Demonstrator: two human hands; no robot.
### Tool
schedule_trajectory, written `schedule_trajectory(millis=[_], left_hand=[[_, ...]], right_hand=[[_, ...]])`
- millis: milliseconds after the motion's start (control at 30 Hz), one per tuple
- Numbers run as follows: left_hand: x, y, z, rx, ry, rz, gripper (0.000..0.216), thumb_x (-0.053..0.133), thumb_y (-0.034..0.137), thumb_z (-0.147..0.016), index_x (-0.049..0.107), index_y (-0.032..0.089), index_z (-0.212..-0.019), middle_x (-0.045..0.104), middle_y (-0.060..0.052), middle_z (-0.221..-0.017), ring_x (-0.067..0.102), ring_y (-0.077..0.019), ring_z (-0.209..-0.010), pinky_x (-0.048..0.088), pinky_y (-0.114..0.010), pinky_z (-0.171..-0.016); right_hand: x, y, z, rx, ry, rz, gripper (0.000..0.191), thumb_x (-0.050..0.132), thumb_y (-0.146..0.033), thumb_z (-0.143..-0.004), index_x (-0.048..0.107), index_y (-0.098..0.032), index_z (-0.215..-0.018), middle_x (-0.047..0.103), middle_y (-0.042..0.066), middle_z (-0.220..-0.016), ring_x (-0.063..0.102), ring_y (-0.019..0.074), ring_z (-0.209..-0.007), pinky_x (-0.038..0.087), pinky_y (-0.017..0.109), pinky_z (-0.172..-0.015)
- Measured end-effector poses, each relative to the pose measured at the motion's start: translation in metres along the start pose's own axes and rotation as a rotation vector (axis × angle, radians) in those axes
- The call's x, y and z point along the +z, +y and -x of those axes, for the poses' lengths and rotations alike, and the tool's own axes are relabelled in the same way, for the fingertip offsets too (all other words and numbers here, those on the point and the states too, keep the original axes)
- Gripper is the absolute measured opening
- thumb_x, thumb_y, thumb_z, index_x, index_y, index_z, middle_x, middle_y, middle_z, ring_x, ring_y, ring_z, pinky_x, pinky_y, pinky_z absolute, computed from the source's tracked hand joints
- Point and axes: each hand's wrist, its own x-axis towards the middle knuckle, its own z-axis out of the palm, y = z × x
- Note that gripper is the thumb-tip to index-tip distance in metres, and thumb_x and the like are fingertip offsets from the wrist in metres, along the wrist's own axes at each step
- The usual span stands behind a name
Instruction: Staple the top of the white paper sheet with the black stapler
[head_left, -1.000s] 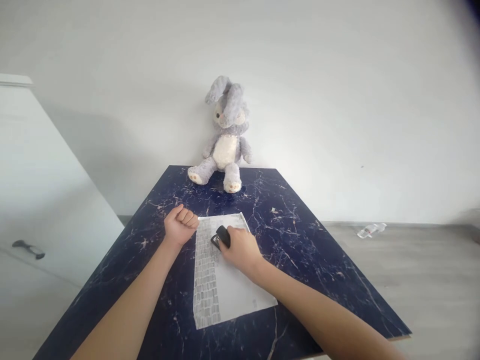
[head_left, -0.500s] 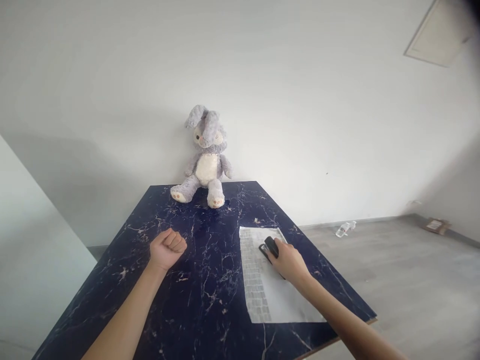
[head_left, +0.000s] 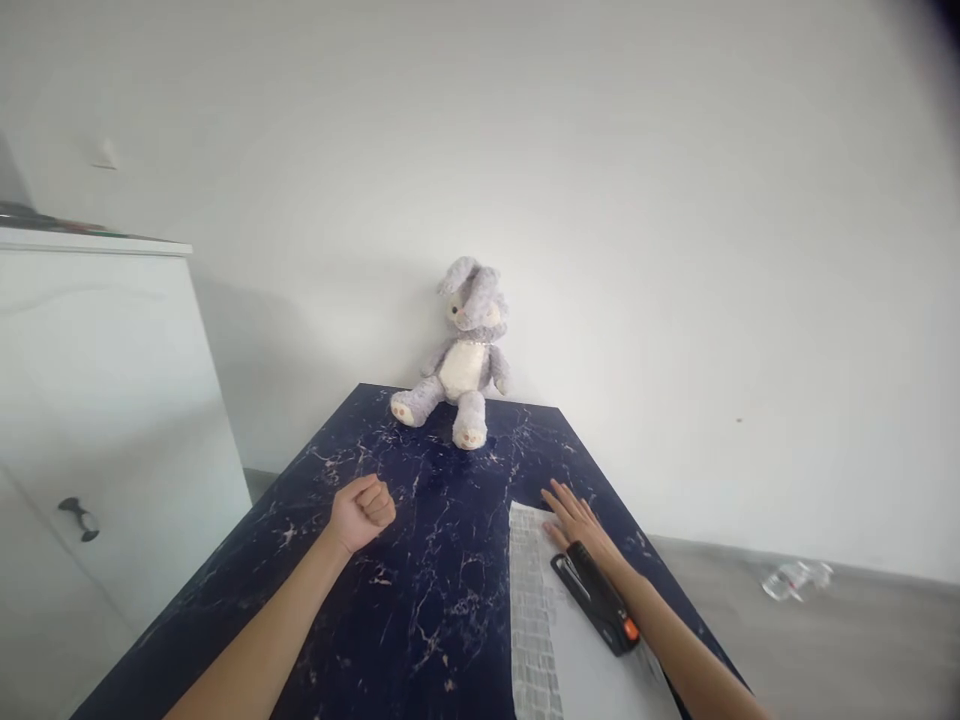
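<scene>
My left hand (head_left: 363,512) is a closed fist resting on the dark blue marbled table (head_left: 420,600), holding nothing that I can see. My right hand (head_left: 576,520) lies flat with its fingers stretched out on the far end of a white sheet of paper (head_left: 577,660) that has a grey printed strip along its left side. A black stapler (head_left: 596,597) with an orange tip lies on the sheet just beside my right wrist, free of the hand.
A grey plush rabbit (head_left: 463,352) sits at the table's far edge against the white wall. A white cabinet (head_left: 97,400) with a dark handle stands to the left. A plastic bottle (head_left: 796,577) lies on the grey floor at right.
My right hand slid the sheet and stapler to the table's right side, then let go of the stapler and opened flat on the paper. The left fist stayed closed.
</scene>
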Motion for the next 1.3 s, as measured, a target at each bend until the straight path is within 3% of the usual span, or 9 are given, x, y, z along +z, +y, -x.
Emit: schedule_trajectory(millis=[167, 300, 367, 467, 567, 800, 933, 1067, 1300], left_hand=[[-0.006, 0.001, 0.001, -0.015, -0.084, -0.008, 0.071, 0.060, 0.034, -0.086, 0.000, 0.020, -0.051, -0.008, 0.008, -0.051, -0.003, -0.0065, -0.042, 0.016, -0.024, -0.041], [-0.009, 0.023, 0.005, -0.023, -0.042, 0.003, 0.069, 0.058, 0.031, -0.089, 0.001, 0.020, -0.052, -0.007, 0.008, -0.053, 0.002, -0.0072, -0.042, 0.017, -0.024, -0.042], [-0.014, 0.041, 0.014, 0.107, 0.035, 0.052, 0.066, 0.056, 0.029, -0.091, 0.003, 0.020, -0.054, -0.006, 0.007, -0.055, 0.004, -0.0083, -0.043, 0.017, -0.025, -0.042], [-0.024, 0.067, 0.035, 0.495, 0.117, 0.168, 0.062, 0.052, 0.028, -0.096, 0.006, 0.018, -0.056, -0.004, 0.006, -0.057, 0.004, -0.0098, -0.046, 0.018, -0.025, -0.044], [-0.035, 0.084, 0.054, 0.807, 0.070, 0.269, 0.059, 0.047, 0.028, -0.100, 0.011, 0.016, -0.055, -0.004, 0.005, -0.055, 0.001, -0.0107, -0.048, 0.016, -0.026, -0.045], [-0.046, 0.101, 0.068, 0.980, -0.207, 0.359, 0.056, 0.042, 0.025, -0.101, 0.017, 0.016, -0.051, -0.003, 0.006, -0.049, -0.001, -0.0097, -0.044, 0.008, -0.028, -0.043], [-0.044, 0.102, 0.067, 0.988, -0.280, 0.351, 0.056, 0.044, 0.024, -0.100, 0.018, 0.016, -0.051, -0.002, 0.006, -0.049, -0.002, -0.0088, -0.042, 0.008, -0.028, -0.042], [-0.044, 0.099, 0.063, 0.950, -0.259, 0.313, 0.056, 0.044, 0.025, -0.101, 0.017, 0.016, -0.052, -0.002, 0.006, -0.049, -0.002, -0.0085, -0.042, 0.007, -0.027, -0.042], [-0.042, 0.092, 0.056, 0.873, -0.176, 0.275, 0.058, 0.043, 0.028, -0.101, 0.015, 0.016, -0.052, -0.005, 0.006, -0.050, -0.004, -0.0088, -0.043, 0.008, -0.028, -0.042]], right_hand=[[0.024, -0.005, -0.017, 0.084, -0.117, 0.094, 0.069, 0.027, -0.060, -0.103, 0.029, -0.027, -0.163, 0.014, 0.005, -0.171, 0.011, 0.0287, -0.159, 0.013, 0.054, -0.129], [0.032, -0.046, -0.030, 0.090, -0.119, 0.144, 0.070, 0.025, -0.058, -0.103, 0.023, -0.025, -0.165, 0.013, 0.004, -0.171, 0.008, 0.0282, -0.159, 0.011, 0.056, -0.128], [0.035, -0.084, -0.041, 0.087, -0.134, 0.146, 0.069, 0.022, -0.055, -0.104, 0.021, -0.022, -0.165, 0.013, 0.005, -0.171, 0.009, 0.0275, -0.159, 0.011, 0.056, -0.128], [0.041, -0.152, -0.063, 0.040, -0.152, 0.116, 0.068, 0.022, -0.053, -0.105, 0.023, -0.019, -0.165, 0.012, 0.007, -0.170, 0.009, 0.0274, -0.159, 0.011, 0.057, -0.127], [0.054, -0.215, -0.088, -0.023, -0.139, 0.074, 0.067, 0.020, -0.052, -0.106, 0.021, -0.022, -0.165, 0.012, 0.005, -0.171, 0.009, 0.0279, -0.159, 0.012, 0.059, -0.127], [0.086, -0.308, -0.136, -0.104, -0.127, -0.015, 0.064, 0.021, -0.047, -0.107, 0.016, -0.022, -0.166, 0.010, 0.003, -0.171, 0.007, 0.0255, -0.160, 0.008, 0.059, -0.127], [0.086, -0.311, -0.138, -0.216, -0.086, -0.080, 0.062, 0.030, -0.043, -0.107, 0.013, -0.029, -0.165, 0.007, -0.001, -0.171, 0.002, 0.0258, -0.160, 0.008, 0.060, -0.127], [0.087, -0.289, -0.128, -0.481, -0.192, -0.122, 0.052, 0.030, -0.038, -0.109, 0.027, -0.039, -0.161, 0.024, -0.004, -0.169, 0.015, 0.0214, -0.159, 0.009, 0.057, -0.128], [0.072, -0.238, -0.090, -0.557, -0.210, -0.169, 0.050, 0.029, -0.039, -0.110, 0.032, -0.037, -0.160, 0.031, -0.003, -0.166, 0.023, 0.0196, -0.157, 0.010, 0.053, -0.129]])
